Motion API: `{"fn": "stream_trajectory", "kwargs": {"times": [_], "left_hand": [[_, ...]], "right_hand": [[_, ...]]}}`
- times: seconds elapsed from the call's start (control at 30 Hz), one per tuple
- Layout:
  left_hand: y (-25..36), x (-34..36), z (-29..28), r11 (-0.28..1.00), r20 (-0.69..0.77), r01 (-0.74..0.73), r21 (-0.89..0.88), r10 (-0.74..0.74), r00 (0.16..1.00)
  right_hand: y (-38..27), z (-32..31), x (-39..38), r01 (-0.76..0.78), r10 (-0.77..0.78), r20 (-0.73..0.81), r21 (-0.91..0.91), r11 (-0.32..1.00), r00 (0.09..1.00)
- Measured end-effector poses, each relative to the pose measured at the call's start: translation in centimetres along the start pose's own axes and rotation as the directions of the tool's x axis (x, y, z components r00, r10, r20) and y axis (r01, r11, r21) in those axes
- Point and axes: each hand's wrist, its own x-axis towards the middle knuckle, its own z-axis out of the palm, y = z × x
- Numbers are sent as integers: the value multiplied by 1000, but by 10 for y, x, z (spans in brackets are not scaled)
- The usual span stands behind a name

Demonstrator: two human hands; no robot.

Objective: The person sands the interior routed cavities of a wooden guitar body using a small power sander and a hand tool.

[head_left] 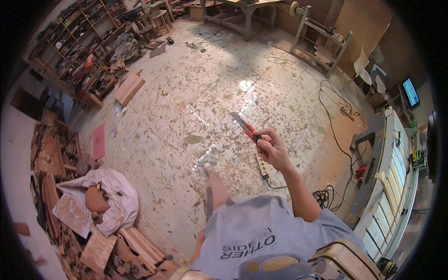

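Note:
My right hand (273, 148) is raised in front of me, above the floor. Its fingers are closed round the red and black handle of a utility knife (248, 130). The grey blade is out and points away from me, up and to the left. Beyond and below the hand, a pale power strip (262, 167) lies on the floor with its cord. At the lower edge, a small part of my left arm (198, 245) shows beside my grey shirt; the left hand itself is out of sight.
Leaves and debris litter the tiled floor (163, 107). Wood scraps and a white sack (123, 196) are heaped at the left. Black cables (329, 109) run along the right, near a long slatted bench (387, 186). Cluttered shelves (81, 30) and a wooden table (247, 11) stand at the back.

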Motion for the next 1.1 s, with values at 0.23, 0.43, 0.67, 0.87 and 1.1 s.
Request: {"fn": "stream_trajectory", "kwargs": {"times": [0.23, 0.43, 0.67, 0.87, 1.1], "left_hand": [[296, 159, -181, 940, -86, -141, 309, 175, 981], [593, 244, -278, 873, -228, -395, 288, 463, 857], [807, 346, -262, 834, -99, -382, 399, 453, 886], [855, 384, -252, 875, 36, -132, 466, 130, 991], [957, 493, -245, 819, 118, -283, 499, 260, 958]], "right_hand": [[-36, 44, 173, -1, -13, -222, -63, 998, 975], [-32, 46, 290, -37, 8, -425, -59, 998, 905], [-5, -3, 489, 40, 44, -489, 160, 986, 871], [-57, -18, 709, 79, -57, -357, 47, 996, 932], [-91, -24, 921, 7, -26, -260, -70, 998, 965]]}}
